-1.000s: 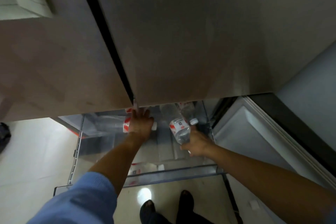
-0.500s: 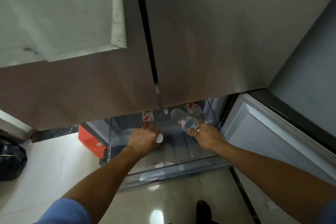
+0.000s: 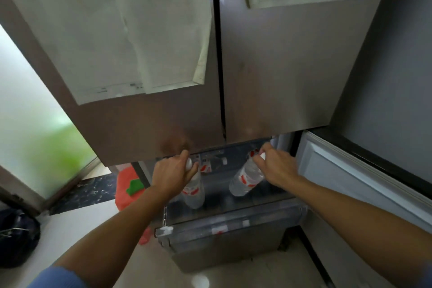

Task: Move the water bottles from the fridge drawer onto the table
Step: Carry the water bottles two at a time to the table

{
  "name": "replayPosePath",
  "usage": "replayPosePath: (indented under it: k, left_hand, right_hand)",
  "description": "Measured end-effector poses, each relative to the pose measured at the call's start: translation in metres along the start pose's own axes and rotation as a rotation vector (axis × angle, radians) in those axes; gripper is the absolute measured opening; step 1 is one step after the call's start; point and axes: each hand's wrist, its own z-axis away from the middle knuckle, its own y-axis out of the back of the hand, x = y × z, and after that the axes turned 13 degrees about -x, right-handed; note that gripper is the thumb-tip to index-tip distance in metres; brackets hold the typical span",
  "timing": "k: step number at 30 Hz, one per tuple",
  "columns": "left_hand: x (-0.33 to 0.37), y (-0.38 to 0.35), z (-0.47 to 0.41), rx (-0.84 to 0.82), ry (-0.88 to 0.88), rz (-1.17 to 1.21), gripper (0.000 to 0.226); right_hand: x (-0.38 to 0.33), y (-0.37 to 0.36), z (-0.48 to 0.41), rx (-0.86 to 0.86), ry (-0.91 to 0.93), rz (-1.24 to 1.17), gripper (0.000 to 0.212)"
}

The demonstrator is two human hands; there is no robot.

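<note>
Room: we stand on a pale floor (image 3: 77,224) facing a tall brown fridge (image 3: 268,77) with both upper doors closed and white paper sheets (image 3: 131,30) stuck to them; an orange bag (image 3: 122,184) and a black bag (image 3: 16,238) lie on the floor to our left
Fridge drawer: the clear fridge drawer (image 3: 222,224) at the bottom is pulled out toward us, and a lower door (image 3: 350,182) stands open at our right
Water bottles: we hold two clear bottles with red and white labels, both hanging over the inside of the drawer; the left bottle (image 3: 194,190) hangs nearly upright, the right bottle (image 3: 245,179) tilts with its base toward our left; another red and white label (image 3: 205,168) shows at the back of the drawer
Left hand: our left hand (image 3: 171,174) is stretched forward, its fingers curled round the neck of the left bottle, the white cap showing above them
Right hand: our right hand (image 3: 278,168) is stretched forward too, its fingers clenched round the top of the right bottle
Step in hand: we judge this to be the lift-out, with one bottle gripped in each hand and neither past the drawer front
Next move: we would raise both bottles over the drawer's front wall, keeping below the upper doors, then turn toward the counter, which is out of view; bottles held by the neck can swing, so the grip must stay firm
</note>
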Motion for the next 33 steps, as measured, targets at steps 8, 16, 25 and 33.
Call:
replayPosePath:
  k: [8, 16, 25, 33]
  left_hand:
    - [0.018, 0.057, 0.059, 0.246, 0.127, 0.065, 0.043]
    - [0.034, 0.088, 0.210, 0.375, 0.441, 0.055, 0.042]
    - [0.018, 0.074, 0.438, 0.154, 0.851, 0.010, 0.035]
    - [-0.006, 0.069, 0.669, 0.122, 1.182, 0.022, 0.038]
  right_hand:
    - [-0.034, 0.057, 0.044, 0.214, 0.260, 0.039, 0.028]
    - [-0.076, 0.045, 0.114, 0.162, 0.542, -0.058, 0.033]
    - [-0.186, -0.056, 0.239, -0.041, 0.976, 0.151, 0.037]
    - [-0.329, -0.143, 0.390, -0.169, 1.325, 0.316, 0.037]
